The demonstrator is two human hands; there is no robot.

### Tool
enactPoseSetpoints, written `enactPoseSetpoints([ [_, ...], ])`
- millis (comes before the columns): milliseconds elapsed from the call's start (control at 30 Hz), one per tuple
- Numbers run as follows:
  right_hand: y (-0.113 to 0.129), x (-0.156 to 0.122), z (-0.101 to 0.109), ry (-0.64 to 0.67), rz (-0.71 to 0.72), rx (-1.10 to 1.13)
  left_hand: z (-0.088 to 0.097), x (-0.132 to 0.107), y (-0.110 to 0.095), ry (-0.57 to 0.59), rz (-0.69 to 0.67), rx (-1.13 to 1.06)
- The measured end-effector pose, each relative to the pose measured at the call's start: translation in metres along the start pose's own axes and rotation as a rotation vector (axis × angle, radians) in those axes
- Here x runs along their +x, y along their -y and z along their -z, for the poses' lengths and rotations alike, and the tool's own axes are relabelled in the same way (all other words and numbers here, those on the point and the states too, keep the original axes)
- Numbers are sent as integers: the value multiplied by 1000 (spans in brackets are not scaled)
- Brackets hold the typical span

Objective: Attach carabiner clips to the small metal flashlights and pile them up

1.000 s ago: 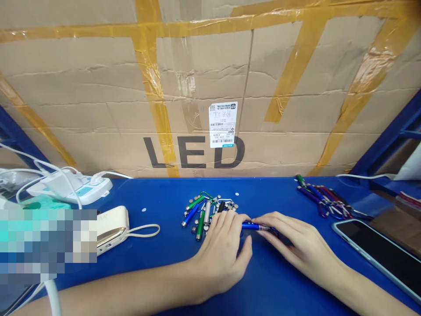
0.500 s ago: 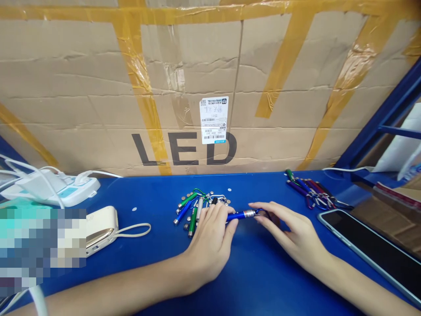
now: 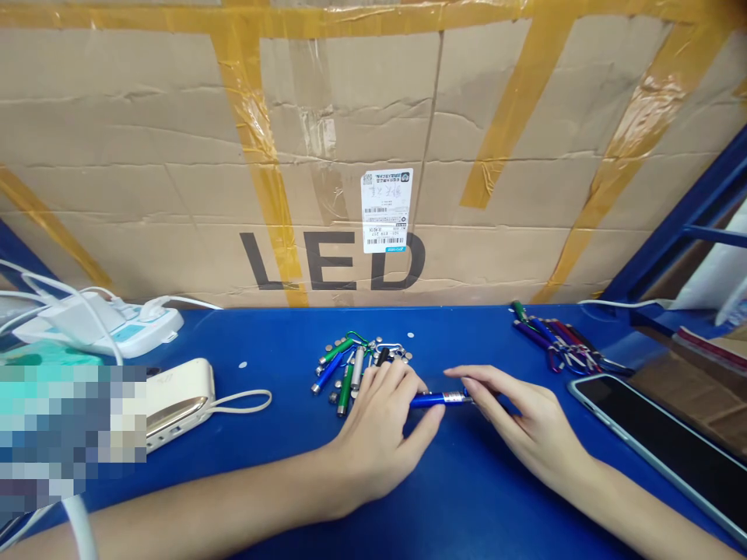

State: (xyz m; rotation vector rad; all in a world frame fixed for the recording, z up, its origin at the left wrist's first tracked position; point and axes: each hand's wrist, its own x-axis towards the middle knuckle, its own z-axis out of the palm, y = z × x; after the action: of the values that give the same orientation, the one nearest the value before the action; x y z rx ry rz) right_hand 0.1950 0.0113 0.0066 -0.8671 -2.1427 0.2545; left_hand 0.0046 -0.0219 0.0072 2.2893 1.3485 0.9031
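Note:
A slim blue keychain laser pointer (image 3: 430, 400) with a silver, labelled end lies level between my hands. My left hand (image 3: 379, 416) is closed on its left part, thumb below and fingers above. My right hand (image 3: 528, 416) has its thumb and fingers at the right end, where the tip is partly hidden; its index finger reaches out above the tube. Beside my left fingers is a pile of green, blue, silver and black tubes, among them a green tube (image 3: 345, 391) and a silver tube (image 3: 358, 367), with small round button cells (image 3: 338, 383) scattered around.
More coloured tubes with carabiners (image 3: 563, 342) lie at the back right. A phone (image 3: 659, 443) rests at the right. On the left are a white power bank (image 3: 180, 400) with a strap and a power strip (image 3: 145, 330) with cables. A large cardboard box (image 3: 350, 101) stands behind the blue table (image 3: 280, 334).
The laser pointer has dropped slightly towards me and is more level. My right index finger has lifted off its end and straightened. The view has shifted slightly.

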Motion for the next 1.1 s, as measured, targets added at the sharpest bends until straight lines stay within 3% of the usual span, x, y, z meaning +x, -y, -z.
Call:
enactPoseSetpoints([
  [667,7,-2,-2,4,-28,46,-2,1,2,26,-78,79],
  [867,6,1,-1,-49,-34,33,-2,1,2,19,-73,33],
  [1100,4,0,-2,-21,-40,51,-4,0,6,-6,-57,-4],
])
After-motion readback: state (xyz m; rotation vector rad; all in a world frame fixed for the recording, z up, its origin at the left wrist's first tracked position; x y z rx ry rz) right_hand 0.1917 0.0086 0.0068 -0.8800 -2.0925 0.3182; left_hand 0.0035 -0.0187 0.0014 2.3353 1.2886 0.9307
